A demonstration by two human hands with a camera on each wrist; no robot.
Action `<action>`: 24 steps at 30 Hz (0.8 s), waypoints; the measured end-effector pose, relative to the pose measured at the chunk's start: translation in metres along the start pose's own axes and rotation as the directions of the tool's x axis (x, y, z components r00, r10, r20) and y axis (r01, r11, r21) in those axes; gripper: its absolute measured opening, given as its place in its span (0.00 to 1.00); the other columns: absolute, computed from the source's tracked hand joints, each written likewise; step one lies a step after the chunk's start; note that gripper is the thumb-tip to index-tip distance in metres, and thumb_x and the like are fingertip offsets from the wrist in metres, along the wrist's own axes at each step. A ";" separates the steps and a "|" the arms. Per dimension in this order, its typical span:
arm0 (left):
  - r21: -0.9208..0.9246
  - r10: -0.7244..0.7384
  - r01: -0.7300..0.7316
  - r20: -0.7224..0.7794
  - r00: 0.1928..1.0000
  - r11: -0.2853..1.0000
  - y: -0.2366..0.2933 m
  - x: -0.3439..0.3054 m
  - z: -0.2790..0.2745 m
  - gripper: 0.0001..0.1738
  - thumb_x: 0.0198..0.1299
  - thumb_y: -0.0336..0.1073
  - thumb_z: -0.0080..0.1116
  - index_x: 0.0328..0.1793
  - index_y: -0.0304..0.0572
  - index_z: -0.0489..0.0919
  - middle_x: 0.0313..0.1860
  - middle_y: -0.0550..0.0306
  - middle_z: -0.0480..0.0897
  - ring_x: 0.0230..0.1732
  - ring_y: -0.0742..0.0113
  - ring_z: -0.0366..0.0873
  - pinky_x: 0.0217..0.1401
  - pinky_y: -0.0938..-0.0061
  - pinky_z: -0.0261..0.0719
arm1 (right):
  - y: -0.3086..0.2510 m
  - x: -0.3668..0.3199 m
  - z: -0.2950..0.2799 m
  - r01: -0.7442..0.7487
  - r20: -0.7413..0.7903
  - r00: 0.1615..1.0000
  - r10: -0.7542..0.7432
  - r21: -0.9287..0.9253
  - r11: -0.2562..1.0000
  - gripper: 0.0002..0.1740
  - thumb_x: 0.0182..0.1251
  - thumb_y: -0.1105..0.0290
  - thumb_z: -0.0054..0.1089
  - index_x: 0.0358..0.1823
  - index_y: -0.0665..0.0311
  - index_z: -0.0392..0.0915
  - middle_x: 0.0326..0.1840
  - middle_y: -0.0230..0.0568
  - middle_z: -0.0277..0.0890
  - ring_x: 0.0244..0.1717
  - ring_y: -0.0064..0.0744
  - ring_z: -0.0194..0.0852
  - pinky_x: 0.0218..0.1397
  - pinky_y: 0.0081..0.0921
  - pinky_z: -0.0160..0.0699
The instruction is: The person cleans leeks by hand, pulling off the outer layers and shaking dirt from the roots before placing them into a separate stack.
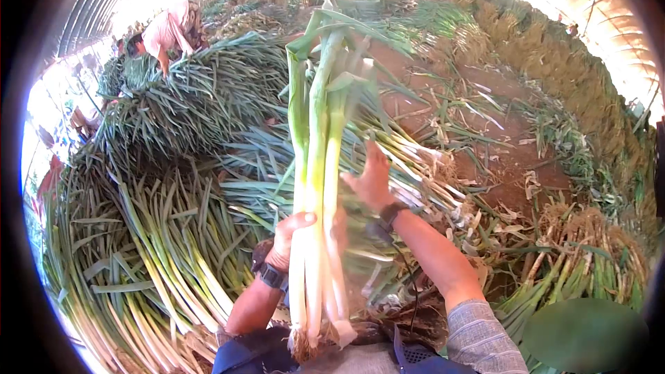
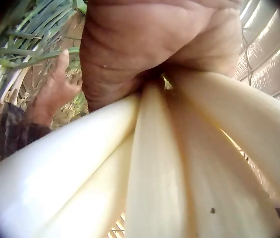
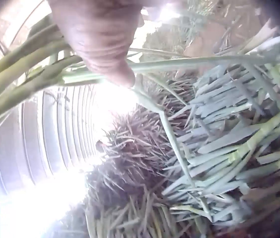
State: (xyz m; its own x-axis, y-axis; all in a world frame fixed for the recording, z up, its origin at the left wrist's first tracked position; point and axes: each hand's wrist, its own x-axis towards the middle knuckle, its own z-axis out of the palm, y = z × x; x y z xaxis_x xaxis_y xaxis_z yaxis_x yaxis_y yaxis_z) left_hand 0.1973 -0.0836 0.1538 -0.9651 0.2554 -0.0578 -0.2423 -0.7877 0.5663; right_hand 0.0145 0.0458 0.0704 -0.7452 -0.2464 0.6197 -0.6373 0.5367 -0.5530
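Note:
A bunch of long leeks (image 1: pixel 315 166), white below and green above, stands upright in front of me. My left hand (image 1: pixel 291 235) grips it round the white stalks, with the hairy roots hanging below near my lap. The left wrist view shows the palm (image 2: pixel 145 44) wrapped over the thick white stalks (image 2: pixel 155 168). My right hand (image 1: pixel 370 180) is just right of the bunch, fingers spread, blurred, holding nothing. In the right wrist view that hand (image 3: pixel 100 39) lies against the green leaves (image 3: pixel 26 69) of the bunch.
Heaps of leeks (image 1: pixel 159 221) cover the ground at left and ahead (image 1: pixel 201 97). A person in pink (image 1: pixel 170 28) bends over the far pile. Bare dirt (image 1: pixel 499 138) with trimmings lies right, beside more leeks with roots (image 1: pixel 589 249). A plastic tunnel roof (image 3: pixel 55 134) arches overhead.

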 end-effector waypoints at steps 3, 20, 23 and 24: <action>0.009 -0.017 0.017 0.005 1.000 1.000 0.000 -0.008 0.008 0.37 0.47 0.44 0.65 0.62 0.36 0.66 0.35 0.53 0.72 0.33 0.61 0.73 0.32 0.58 0.78 | 0.002 0.027 -0.001 0.013 0.018 1.000 -0.015 0.093 0.996 0.52 0.47 0.59 0.74 0.72 0.71 0.56 0.68 0.61 0.63 0.68 0.57 0.60 0.71 0.52 0.54; 0.984 0.583 -0.040 -0.071 0.809 0.176 0.164 -0.113 0.013 0.39 0.53 0.40 0.68 0.69 0.31 0.66 0.60 0.34 0.75 0.60 0.43 0.75 0.65 0.45 0.74 | 0.237 -0.075 -0.214 -0.199 0.722 0.408 0.559 -0.527 0.826 0.51 0.48 0.61 0.78 0.72 0.69 0.60 0.64 0.60 0.71 0.61 0.55 0.74 0.61 0.45 0.75; 0.996 0.813 0.090 -0.062 0.579 0.011 0.226 -0.187 -0.049 0.36 0.51 0.41 0.72 0.64 0.33 0.71 0.46 0.47 0.83 0.41 0.60 0.82 0.47 0.64 0.85 | 0.284 -0.101 -0.206 -0.254 0.685 0.524 0.506 -0.441 0.861 0.34 0.59 0.67 0.70 0.64 0.73 0.68 0.60 0.59 0.74 0.58 0.53 0.76 0.57 0.47 0.80; 0.973 0.874 0.232 -0.122 0.471 0.011 0.243 -0.217 -0.063 0.29 0.55 0.34 0.71 0.62 0.35 0.73 0.45 0.55 0.81 0.43 0.71 0.80 0.44 0.76 0.82 | 0.273 -0.102 -0.201 -0.253 0.688 0.516 0.511 -0.448 0.858 0.34 0.59 0.67 0.70 0.64 0.73 0.68 0.60 0.59 0.74 0.58 0.53 0.76 0.57 0.47 0.80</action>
State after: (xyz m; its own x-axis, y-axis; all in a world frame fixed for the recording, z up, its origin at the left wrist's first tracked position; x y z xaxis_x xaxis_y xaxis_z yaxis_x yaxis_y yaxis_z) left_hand 0.3420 -0.3658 0.2519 -0.6782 -0.6366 0.3672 -0.1303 0.5960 0.7924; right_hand -0.0442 0.3795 -0.0323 -0.8450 -0.4075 -0.3462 -0.2698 0.8839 -0.3820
